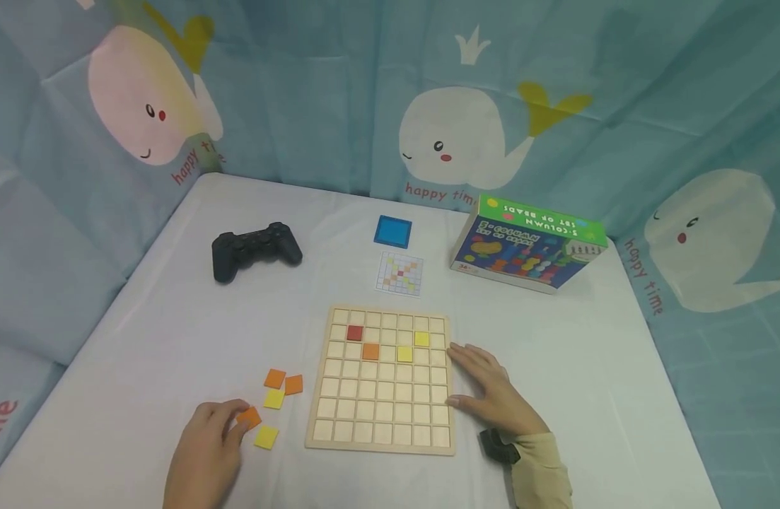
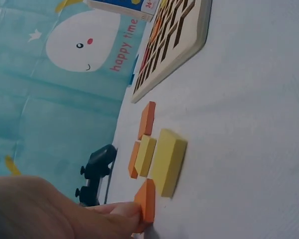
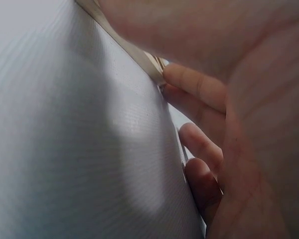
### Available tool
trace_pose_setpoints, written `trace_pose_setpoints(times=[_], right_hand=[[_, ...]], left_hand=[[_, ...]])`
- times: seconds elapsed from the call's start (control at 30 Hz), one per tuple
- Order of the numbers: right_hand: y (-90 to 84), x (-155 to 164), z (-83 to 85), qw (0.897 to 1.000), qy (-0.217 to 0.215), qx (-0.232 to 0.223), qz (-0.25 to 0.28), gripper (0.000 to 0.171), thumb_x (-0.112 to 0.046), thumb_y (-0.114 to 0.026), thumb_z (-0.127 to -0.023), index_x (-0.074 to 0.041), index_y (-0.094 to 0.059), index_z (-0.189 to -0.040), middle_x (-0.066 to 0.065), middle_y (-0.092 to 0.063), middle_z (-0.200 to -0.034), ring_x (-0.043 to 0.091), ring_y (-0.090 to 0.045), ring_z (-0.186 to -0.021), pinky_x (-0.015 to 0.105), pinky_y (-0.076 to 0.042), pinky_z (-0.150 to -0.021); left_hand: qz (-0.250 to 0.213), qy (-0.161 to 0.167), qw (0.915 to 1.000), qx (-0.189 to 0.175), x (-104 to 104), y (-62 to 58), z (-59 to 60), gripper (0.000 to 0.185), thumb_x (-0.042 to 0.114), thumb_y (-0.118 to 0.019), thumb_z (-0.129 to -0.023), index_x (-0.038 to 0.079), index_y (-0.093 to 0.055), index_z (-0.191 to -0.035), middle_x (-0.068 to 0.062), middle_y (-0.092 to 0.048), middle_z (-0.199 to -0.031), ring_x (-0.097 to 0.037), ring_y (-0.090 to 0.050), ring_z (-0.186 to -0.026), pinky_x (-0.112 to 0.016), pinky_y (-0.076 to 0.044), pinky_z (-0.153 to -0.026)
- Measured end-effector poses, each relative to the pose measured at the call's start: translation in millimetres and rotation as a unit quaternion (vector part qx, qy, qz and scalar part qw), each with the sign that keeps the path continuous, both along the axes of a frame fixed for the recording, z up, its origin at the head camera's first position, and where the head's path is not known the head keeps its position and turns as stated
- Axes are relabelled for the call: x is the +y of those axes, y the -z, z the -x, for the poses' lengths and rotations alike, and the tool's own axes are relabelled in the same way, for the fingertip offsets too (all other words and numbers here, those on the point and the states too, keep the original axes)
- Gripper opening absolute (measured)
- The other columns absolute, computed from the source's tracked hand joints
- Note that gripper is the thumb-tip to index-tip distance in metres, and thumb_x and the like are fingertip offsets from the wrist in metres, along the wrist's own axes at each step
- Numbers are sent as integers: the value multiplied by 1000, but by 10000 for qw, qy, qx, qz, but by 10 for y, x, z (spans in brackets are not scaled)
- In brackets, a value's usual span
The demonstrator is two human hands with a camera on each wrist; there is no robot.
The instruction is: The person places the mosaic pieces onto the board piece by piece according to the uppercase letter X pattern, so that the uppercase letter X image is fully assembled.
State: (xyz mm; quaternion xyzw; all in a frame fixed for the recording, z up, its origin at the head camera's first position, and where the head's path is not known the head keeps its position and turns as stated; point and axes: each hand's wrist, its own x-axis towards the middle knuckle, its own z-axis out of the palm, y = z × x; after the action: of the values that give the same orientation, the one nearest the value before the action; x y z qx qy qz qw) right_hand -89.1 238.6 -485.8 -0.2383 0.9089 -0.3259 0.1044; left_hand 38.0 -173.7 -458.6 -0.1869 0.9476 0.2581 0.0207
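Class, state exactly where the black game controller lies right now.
In the head view, the black game controller lies on the table's far left, left of the blue square tile and beyond the wooden grid board.

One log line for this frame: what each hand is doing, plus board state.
left hand: pinches orange tile | right hand: flat on table, touching wooden grid board edge | board: four tiles placed

On the white-covered table (image 1: 141,339): a black game controller (image 1: 254,250) at far left, a blue square tile (image 1: 392,231) beyond a printed pattern card (image 1: 399,273), a tilted green-and-blue bead-set box (image 1: 528,243) at far right, whale-print curtain (image 1: 453,134) behind.
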Motion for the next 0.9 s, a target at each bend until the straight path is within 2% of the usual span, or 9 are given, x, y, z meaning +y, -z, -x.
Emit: trace_pose_setpoints(times=[0.1, 0.23, 0.5, 0.57, 0.67, 0.73, 0.8, 0.9], right_hand=[[-6, -11, 4, 10000, -36, 7, 2, 80, -49, -72, -79, -25, -38, -147, -5, -33, -154, 30, -21, -143, 67, -20, -106], [0, -23, 10, 10000, -85, 29, 34, 79, -48, -72, -79, -24, -38, -147, -4, -33, -154, 30, -22, -143, 67, -20, -106], [35, -25, 11, 9999, -114, 53, 68, 80, -48, -72, -80, -25, -37, -147, -5, -32, -154, 29, -21, -143, 66, -20, -106], [33, -22, 10, 9999, -95, 37, 57, 80, -48, -72, -80, -25, -37, -148, -4, -32, -154, 30, -21, -143, 66, -19, -106], [24, -16, 8, 10000, -51, -1, -16, 80, -48, -72, -79, -26, -37, -148, -5, -32, -154, 29, -21, -143, 67, -20, -106], [16, -12, 8, 10000, -29, -37, -29, 80, -48, -72, -79, -26, -37, -148, -5, -32, -154, 30, -21, -143, 67, -21, -106], [11, -6, 10, 10000, -21, -45, -42, 80, -49, -72, -79, -26, -37, -147, -5, -32, -154, 30, -21, -143, 68, -21, -106], [12, -2, 22, 10000, -39, -2, -33, 80, -48, -72, -79, -25, -37, -147, -5, -32, -154, 30, -21, -143, 68, -20, -106]], left_hand=[[-4, 169, 9997, -157, -44, -4, -10, 37, 8, -74, -81, 3, -62, -115, -20, -52, -108, -31, -53, -91, -48, -46, -77], [-4, 326, 9988, -367, -95, 4, -10, 44, 10, -78, -76, 4, -62, -117, -19, -51, -110, -30, -52, -92, -49, -46, -79], [75, 151, 9989, -427, -79, -16, 53, 41, 10, -76, -79, 3, -61, -117, -16, -53, -111, -29, -53, -91, -48, -48, -80], [152, 180, 9996, -168, -37, -44, 104, 41, 10, -76, -79, 4, -61, -117, -13, -55, -108, -26, -52, -86, -43, -49, -73], [170, 472, 9972, 559, 57, -92, 228, 40, 9, -78, -77, 7, -64, -113, -8, -57, -103, -20, -49, -78, -34, -44, -64], [59, 808, 9904, 1117, 153, -110, 347, 38, 8, -79, -76, 7, -65, -111, -6, -58, -101, -18, -51, -78, -34, -45, -64], [-129, 1208, 9809, 1517, 278, -104, 482, 37, 8, -79, -76, 7, -65, -110, -5, -59, -100, -15, -52, -77, -33, -46, -65], [-487, 1744, 9677, 1753, 515, -76, 674, 36, 11, -78, -79, 8, -64, -112, -2, -60, -101, -11, -53, -78, -30, -48, -67]])
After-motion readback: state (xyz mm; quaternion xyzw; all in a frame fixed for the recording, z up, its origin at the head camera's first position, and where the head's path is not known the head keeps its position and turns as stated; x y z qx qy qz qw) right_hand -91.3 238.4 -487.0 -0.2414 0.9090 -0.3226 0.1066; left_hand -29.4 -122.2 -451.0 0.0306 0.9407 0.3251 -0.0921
